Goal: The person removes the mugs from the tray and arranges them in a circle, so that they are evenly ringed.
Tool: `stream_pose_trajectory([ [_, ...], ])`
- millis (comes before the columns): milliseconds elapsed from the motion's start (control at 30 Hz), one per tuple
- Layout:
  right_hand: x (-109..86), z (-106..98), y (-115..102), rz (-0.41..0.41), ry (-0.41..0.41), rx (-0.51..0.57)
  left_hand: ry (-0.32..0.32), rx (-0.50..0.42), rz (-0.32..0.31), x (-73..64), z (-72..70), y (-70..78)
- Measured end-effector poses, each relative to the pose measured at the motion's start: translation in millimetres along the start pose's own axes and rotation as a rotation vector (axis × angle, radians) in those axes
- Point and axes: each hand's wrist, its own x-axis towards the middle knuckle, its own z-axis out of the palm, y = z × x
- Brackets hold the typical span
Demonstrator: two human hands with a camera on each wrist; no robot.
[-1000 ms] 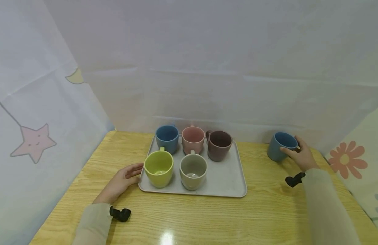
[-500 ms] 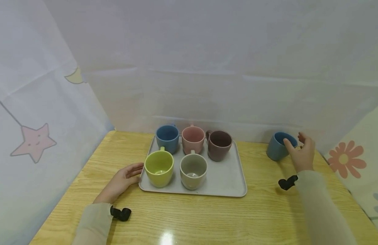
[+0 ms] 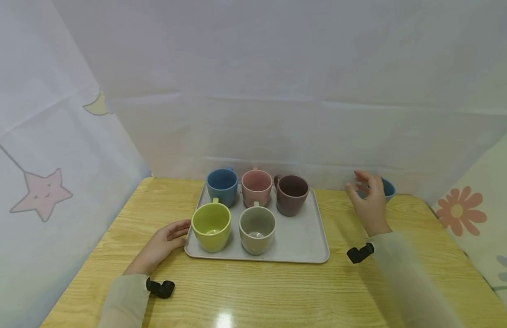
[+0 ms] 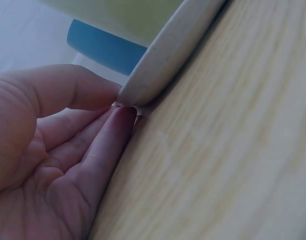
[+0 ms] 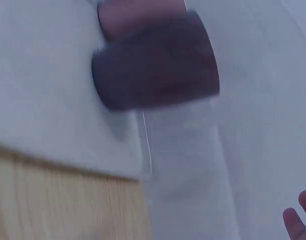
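My left hand point(image 3: 161, 243) holds the left edge of a light grey tray point(image 3: 300, 243); in the left wrist view, thumb and fingertips meet at the tray's rim point(image 4: 155, 60). Closest to this hand on the tray is a yellow-green mug point(image 3: 212, 226). My right hand point(image 3: 369, 200) is raised off to the tray's right, fingers spread and holding nothing. It partly covers a blue mug point(image 3: 388, 190) standing on the table behind it. The right wrist view catches only a few fingertips point(image 5: 296, 226) at its lower right corner.
Also on the tray stand another blue mug point(image 3: 222, 187), a pink mug point(image 3: 256, 187), a dark purple mug point(image 3: 292, 195) and a grey mug point(image 3: 257, 229). A wooden table point(image 3: 253, 296) carries everything, with a white cloth point(image 3: 253, 114) hanging behind.
My right hand has let go of the blue mug at the far right and moved left, across the front of it. The left hand has stayed at the tray's edge.
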Motion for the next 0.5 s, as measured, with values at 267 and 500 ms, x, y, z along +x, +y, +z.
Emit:
stream_pose_trajectory([
  [267,-16.6,41.0,-14.2,0.089,-0.223,0.144,0.0,-0.027,0.009,-1.6,-0.1,0.3],
  [500,-25.9,72.9,-16.1,0.215,-0.273,0.202,-0.003,-0.032,0.003,-2.7,-0.2,-0.3],
])
